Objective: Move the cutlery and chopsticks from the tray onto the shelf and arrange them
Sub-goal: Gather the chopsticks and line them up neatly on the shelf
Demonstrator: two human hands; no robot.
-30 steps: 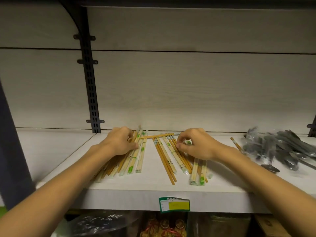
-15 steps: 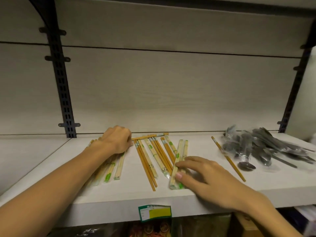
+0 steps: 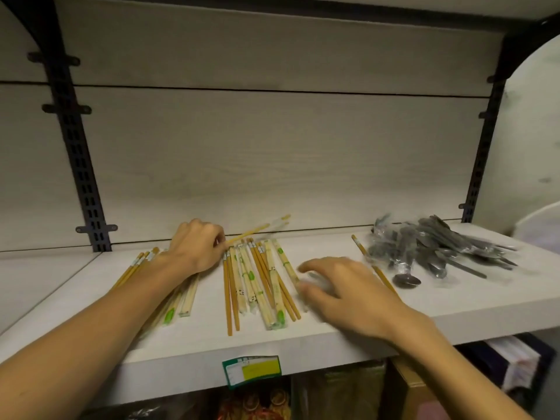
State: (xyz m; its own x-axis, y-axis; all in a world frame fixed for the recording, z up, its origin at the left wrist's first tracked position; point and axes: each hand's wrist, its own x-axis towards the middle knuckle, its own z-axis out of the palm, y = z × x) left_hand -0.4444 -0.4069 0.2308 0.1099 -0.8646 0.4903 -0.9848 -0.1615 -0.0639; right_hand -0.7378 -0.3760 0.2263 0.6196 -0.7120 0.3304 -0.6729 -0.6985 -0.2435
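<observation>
Several pairs of chopsticks, some wrapped, lie in a middle bunch (image 3: 257, 283) on the white shelf (image 3: 454, 304). A second bunch (image 3: 178, 301) lies partly hidden under my left forearm. My left hand (image 3: 197, 247) pinches the end of a crosswise chopstick pair (image 3: 257, 229), which slants up toward the back wall. My right hand (image 3: 342, 292) is blurred, fingers spread, holding nothing, just right of the middle bunch. It covers part of a lone brown chopstick (image 3: 362, 253). A pile of plastic-wrapped metal cutlery (image 3: 439, 250) lies at the right, with one spoon (image 3: 406, 281) at its front.
Black slotted uprights stand at the back left (image 3: 78, 165) and back right (image 3: 481, 153). A green and yellow price label (image 3: 251, 369) hangs on the shelf's front edge. Packaged goods (image 3: 257, 401) fill the level below. No tray is in view.
My left hand has raised the far end of the crosswise chopstick pair off the shelf. My right hand has left the wrapped pair and moved right, over the lone chopstick. The view shifted right.
</observation>
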